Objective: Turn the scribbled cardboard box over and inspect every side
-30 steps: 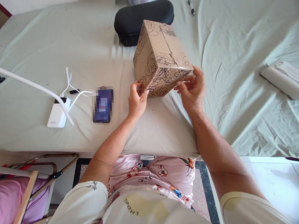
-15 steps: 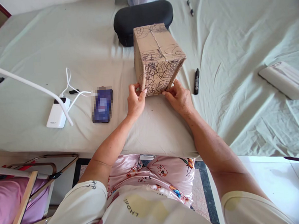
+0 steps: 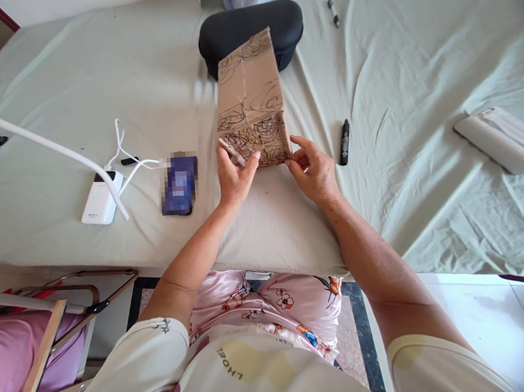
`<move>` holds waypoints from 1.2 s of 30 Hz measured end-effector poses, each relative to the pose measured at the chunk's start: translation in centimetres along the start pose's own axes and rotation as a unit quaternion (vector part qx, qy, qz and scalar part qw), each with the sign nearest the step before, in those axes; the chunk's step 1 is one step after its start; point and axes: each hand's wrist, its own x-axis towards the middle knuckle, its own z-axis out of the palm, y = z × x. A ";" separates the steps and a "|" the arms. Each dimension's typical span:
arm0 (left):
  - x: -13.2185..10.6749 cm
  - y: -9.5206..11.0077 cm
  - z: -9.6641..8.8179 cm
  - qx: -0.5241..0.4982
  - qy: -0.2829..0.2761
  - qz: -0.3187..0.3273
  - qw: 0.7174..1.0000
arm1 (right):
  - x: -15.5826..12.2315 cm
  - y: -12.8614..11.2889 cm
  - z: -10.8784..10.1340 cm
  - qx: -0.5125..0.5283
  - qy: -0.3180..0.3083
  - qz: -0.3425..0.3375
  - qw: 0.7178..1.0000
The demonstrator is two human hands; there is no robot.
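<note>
A brown cardboard box (image 3: 251,96) with black scribbles stands on the cloth in front of me, leaning and skewed to the left. My left hand (image 3: 236,174) grips its lower left front edge, thumb on the scribbled front face and fingers at the side. At the lower right corner, my right hand (image 3: 313,169) pinches the cardboard edge between thumb and fingers. Behind the box, partly covered by it, lies a black hard case (image 3: 251,25). A black marker (image 3: 344,142) rests on the cloth to the right of my right hand.
A phone (image 3: 180,183) with a blurred screen lies left of my hands, cabled to a white power bank (image 3: 102,197). A white curved stem (image 3: 50,147) reaches in from the left. Farther back lies a pen (image 3: 333,13); a white flat object (image 3: 502,140) sits at right.
The box has skewed from nearly square to a leftward slant, its top shifting left and its left side folding out of view. Both hands stay near the lower corners.
</note>
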 end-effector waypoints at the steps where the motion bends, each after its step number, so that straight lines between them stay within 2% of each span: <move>1: 0.1 0.1 0.0 -0.032 0.006 -0.017 0.999 | 0.0 -0.2 -0.1 -0.001 0.026 -0.011 1.000; 4: 0.5 0.5 -0.2 -0.125 -0.012 -0.062 0.990 | -0.2 -0.4 -0.5 -0.006 0.097 -0.044 0.994; 6: 0.7 0.4 -0.5 -0.130 -0.005 -0.076 0.989 | -0.2 -0.4 -0.9 -0.014 0.127 -0.062 0.990; 9: 1.0 0.0 -1.1 -0.088 0.053 -0.077 0.992 | 0.0 0.0 -1.7 -0.026 0.153 -0.081 0.985; 13: 1.4 0.3 -1.7 -0.064 0.122 -0.063 0.988 | 0.2 0.3 -2.3 -0.046 0.165 -0.073 0.983; 17: 1.5 1.2 -1.7 -0.067 0.088 -0.017 0.994 | 0.2 0.2 -2.2 -0.030 0.151 -0.060 0.986; 21: 1.6 1.1 -1.7 -0.051 0.067 -0.012 0.996 | 0.4 0.4 -1.8 -0.009 0.135 -0.029 0.990; 28: 1.8 0.4 -1.9 -0.037 0.076 -0.014 0.996 | 1.1 1.2 -2.0 -0.001 0.040 0.031 0.999; 33: 1.9 1.0 -2.2 -0.144 0.104 -0.035 0.983 | 0.9 1.3 -2.4 -0.040 -0.064 0.039 0.996; 36: 2.0 1.4 -2.3 -0.209 0.124 -0.058 0.968 | 0.8 1.3 -2.2 -0.024 -0.056 0.031 0.998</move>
